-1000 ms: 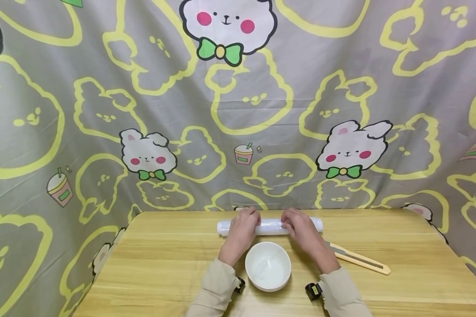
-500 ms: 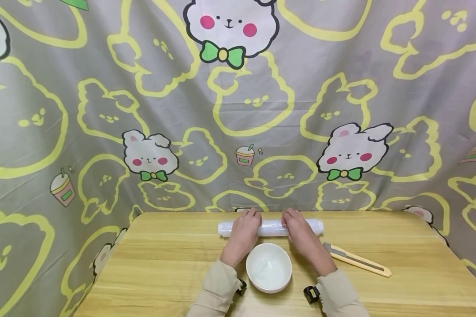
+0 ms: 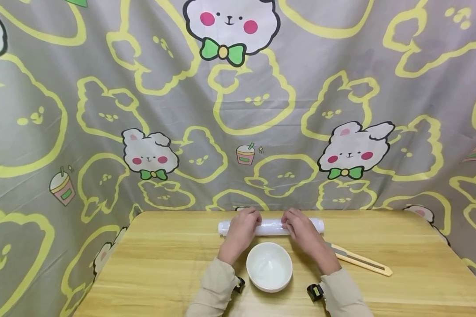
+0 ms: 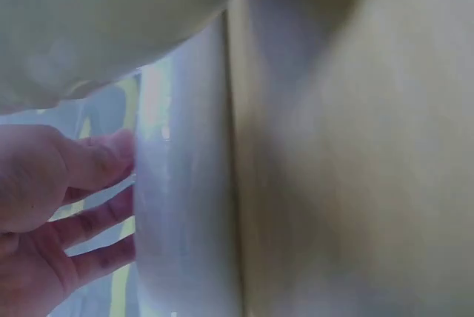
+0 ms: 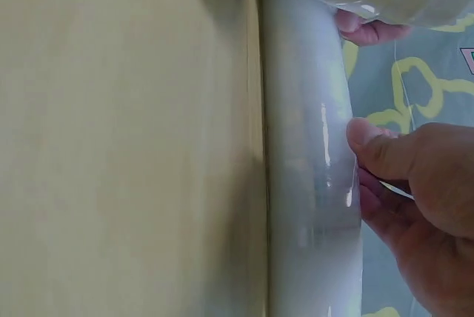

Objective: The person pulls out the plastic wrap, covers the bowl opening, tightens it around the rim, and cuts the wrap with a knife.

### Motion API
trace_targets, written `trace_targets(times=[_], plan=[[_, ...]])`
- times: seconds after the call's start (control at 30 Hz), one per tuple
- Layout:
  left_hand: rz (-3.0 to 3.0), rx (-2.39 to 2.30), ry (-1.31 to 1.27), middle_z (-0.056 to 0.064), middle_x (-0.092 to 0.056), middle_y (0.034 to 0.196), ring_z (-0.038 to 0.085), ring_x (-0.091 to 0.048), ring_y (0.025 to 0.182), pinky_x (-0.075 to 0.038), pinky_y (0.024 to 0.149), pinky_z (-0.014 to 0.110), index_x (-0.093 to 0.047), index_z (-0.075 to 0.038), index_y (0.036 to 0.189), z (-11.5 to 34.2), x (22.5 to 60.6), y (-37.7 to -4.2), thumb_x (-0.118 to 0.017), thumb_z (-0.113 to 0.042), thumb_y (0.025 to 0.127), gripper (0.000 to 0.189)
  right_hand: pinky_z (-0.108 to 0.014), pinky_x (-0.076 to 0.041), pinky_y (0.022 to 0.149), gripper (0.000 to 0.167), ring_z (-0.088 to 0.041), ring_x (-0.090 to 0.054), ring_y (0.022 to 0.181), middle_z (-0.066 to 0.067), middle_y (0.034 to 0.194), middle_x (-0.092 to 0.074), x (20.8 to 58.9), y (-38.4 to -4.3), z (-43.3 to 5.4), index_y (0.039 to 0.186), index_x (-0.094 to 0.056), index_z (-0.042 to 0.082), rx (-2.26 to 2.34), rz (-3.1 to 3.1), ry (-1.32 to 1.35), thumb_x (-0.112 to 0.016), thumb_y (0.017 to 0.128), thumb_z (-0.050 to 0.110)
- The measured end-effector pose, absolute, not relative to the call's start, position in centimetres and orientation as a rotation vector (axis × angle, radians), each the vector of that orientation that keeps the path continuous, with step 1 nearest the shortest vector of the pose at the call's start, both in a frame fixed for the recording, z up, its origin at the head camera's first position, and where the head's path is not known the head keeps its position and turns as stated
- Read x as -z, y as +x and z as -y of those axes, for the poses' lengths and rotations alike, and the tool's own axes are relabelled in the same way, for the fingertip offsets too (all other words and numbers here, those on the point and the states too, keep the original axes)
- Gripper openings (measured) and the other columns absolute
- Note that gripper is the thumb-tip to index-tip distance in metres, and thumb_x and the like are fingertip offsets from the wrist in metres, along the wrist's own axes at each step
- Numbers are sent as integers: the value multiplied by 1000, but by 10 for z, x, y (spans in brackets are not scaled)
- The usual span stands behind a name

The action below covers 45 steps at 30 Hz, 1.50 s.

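Note:
A roll of clear cling film (image 3: 270, 227) lies crosswise near the table's far edge. My left hand (image 3: 243, 225) bends over its left half, thumb and forefinger pinching at the film. In the left wrist view, the other fingers (image 4: 104, 258) spread with their tips at the roll. My right hand (image 3: 299, 225) is on the right half; in the right wrist view, its thumb (image 5: 381, 150) and fingers come together at the film's surface. Between my forearms stands a white bowl (image 3: 269, 267). The bowl also blocks part of both wrist views.
A yellow utility knife (image 3: 361, 260) lies on the wooden table (image 3: 154, 264) to the right, its front end hidden by my right forearm. A grey patterned curtain (image 3: 198, 105) hangs right behind the table's far edge.
Half a second ago both hands were rolled further over, knuckles up; now they have tilted back, showing the thumbs. My right forearm has shifted right, covering the knife's front end. The roll stays put.

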<state>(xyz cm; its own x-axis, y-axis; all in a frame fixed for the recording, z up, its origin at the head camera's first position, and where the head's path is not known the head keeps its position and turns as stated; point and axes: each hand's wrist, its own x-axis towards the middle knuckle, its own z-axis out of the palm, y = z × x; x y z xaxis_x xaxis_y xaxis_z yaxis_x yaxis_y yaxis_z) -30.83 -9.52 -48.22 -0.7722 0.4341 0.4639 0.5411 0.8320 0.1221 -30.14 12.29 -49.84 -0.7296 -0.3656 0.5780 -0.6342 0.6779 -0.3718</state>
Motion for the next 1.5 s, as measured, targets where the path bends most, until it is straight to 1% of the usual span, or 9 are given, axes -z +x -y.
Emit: trace_targets(times=[0.17,0.27,0.47,0.67,0.8,0.93,1.17,1.37,1.5], plan=[[2552,268,-697,-2,-64,91,19,-63,85,-54,66,31,-71,-14,85,90,480,-308,-76,-3,89,13,-37,-54,73,15,-20,-55,84,-3,88,-58,495,-304,-120,84,-65,4,-730,2400,780,-76,87,-6],[2559,236,-699,0,-64,92,20,-62,86,-54,65,31,-69,-13,86,88,480,-308,-75,-2,90,13,-36,-52,73,15,-22,-52,85,-3,88,-54,494,-304,-117,85,-62,4,-686,2434,757,-72,89,-7],[2593,391,-710,-1,-61,89,20,-62,86,-54,71,31,-66,-12,86,96,483,-310,-75,0,89,15,-37,-51,76,15,-23,-50,86,-2,87,-50,497,-303,-116,87,-58,2,-683,2489,726,-65,93,-9],[2634,663,-723,2,-67,90,22,-66,87,-56,80,36,-69,-7,87,119,472,-311,-75,2,88,11,-38,-55,75,12,-19,-57,86,-3,89,-59,494,-301,-120,92,-63,4,-842,2475,730,-68,93,-8],[2703,734,-614,4,-72,91,23,-69,89,-57,81,40,-72,-7,86,140,461,-310,-77,5,85,13,-37,-57,73,12,-19,-62,84,-3,90,-63,490,-301,-122,94,-67,4,-880,2487,750,-70,92,-7],[2739,764,-558,5,-73,91,23,-70,90,-58,80,40,-73,-7,84,152,454,-306,-79,4,84,13,-37,-57,75,12,-19,-63,85,-3,91,-66,489,-301,-125,94,-69,5,-846,2506,779,-75,89,-5],[2684,703,-800,1,-71,93,21,-67,89,-56,80,34,-75,-8,87,121,467,-308,-80,-3,86,7,-37,-57,73,22,-19,-61,84,-1,88,-65,493,-301,-130,86,-67,9,-814,2476,792,-78,82,-11],[2637,591,-701,-3,-67,93,20,-66,91,-56,76,35,-73,-14,80,106,479,-308,-88,-13,81,15,-35,-56,73,24,-17,-59,83,1,87,-63,495,-304,-127,84,-67,9,-819,2499,778,-75,83,-13],[2626,596,-668,-3,-69,96,22,-66,95,-57,76,37,-75,-16,83,103,481,-308,-87,-17,82,12,-36,-55,74,22,-18,-56,84,0,86,-61,492,-303,-123,83,-66,8,-811,2515,755,-73,85,-13]])
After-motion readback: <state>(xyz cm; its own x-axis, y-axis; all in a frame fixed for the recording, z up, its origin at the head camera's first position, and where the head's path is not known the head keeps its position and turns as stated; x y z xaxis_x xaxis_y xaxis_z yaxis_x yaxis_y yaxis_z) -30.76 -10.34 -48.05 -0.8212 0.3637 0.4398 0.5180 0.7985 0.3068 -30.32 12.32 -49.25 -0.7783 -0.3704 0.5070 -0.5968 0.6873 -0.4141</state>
